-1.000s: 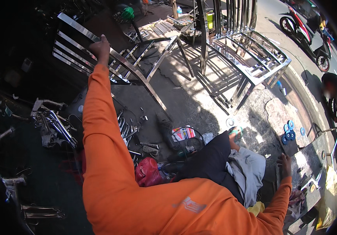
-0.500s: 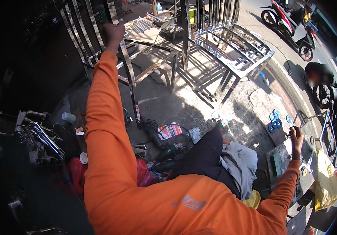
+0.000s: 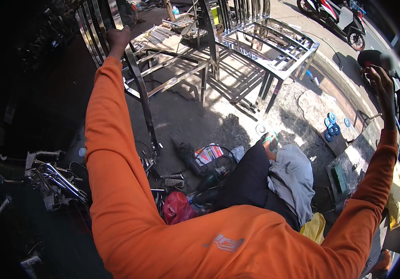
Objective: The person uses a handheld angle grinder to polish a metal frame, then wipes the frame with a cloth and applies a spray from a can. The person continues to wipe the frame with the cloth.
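Note:
My left hand is closed round the back post of a shiny metal chair frame at the upper left. This chair has slatted uprights and an open seat frame, and it leans. To its right stands a second metal chair frame, also with no seat panel. My right hand is raised at the far right, away from both chairs. Its fingers are bent towards each other; whatever they may hold blends into the dark background and cannot be made out.
Near my legs lie a corded power tool, a red plastic bag and a power outlet block. Blue discs sit at the right. Metal scraps pile up at the left. A motorcycle stands by the road.
My right hand has risen up and to the right, away from beside the blue discs. My left hand keeps its grip on the chair, whose leg now shows at a different tilt.

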Demonstrator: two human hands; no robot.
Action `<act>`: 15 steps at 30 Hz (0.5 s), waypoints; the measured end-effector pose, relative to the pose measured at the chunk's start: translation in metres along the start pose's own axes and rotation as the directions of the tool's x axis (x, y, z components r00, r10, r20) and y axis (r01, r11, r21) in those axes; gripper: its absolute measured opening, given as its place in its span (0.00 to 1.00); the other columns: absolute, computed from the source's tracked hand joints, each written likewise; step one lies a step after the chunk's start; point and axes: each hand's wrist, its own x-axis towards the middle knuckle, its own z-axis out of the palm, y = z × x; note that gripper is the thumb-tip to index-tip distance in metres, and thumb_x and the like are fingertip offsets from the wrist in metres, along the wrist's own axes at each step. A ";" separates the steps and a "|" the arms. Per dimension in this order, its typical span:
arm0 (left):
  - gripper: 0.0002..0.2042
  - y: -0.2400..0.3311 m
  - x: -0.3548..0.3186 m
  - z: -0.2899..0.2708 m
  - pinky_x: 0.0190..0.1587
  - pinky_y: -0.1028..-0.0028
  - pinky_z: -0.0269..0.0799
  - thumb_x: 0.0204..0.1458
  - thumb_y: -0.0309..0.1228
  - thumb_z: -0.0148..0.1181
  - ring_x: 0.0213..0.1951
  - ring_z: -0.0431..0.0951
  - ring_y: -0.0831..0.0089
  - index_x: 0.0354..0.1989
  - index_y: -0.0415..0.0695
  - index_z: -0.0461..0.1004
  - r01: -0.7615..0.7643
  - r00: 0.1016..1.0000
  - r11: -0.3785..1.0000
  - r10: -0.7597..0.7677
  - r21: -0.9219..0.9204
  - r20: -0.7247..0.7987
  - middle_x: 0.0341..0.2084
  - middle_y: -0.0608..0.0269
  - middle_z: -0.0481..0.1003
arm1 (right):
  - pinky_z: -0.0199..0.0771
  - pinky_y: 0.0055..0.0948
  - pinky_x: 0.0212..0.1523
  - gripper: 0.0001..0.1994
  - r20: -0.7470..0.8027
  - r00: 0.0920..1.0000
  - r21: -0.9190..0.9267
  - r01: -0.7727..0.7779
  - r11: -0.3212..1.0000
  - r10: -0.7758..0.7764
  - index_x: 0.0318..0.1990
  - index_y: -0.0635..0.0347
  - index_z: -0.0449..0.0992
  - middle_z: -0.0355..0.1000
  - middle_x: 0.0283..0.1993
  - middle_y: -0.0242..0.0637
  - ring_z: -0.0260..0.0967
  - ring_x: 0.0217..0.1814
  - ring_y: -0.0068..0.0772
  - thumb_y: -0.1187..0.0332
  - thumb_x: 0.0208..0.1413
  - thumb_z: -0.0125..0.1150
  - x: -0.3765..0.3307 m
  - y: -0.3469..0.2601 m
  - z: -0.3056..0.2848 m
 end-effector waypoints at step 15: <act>0.22 0.031 0.011 0.031 0.41 0.58 0.75 0.45 0.42 0.65 0.38 0.81 0.43 0.32 0.28 0.78 -0.131 0.991 0.991 0.132 -0.037 0.026 0.30 0.34 0.79 | 0.69 0.23 0.34 0.15 0.195 0.719 0.199 -0.695 0.691 0.667 0.44 0.60 0.76 0.79 0.37 0.33 0.75 0.36 0.23 0.56 0.65 0.56 -0.260 0.096 0.143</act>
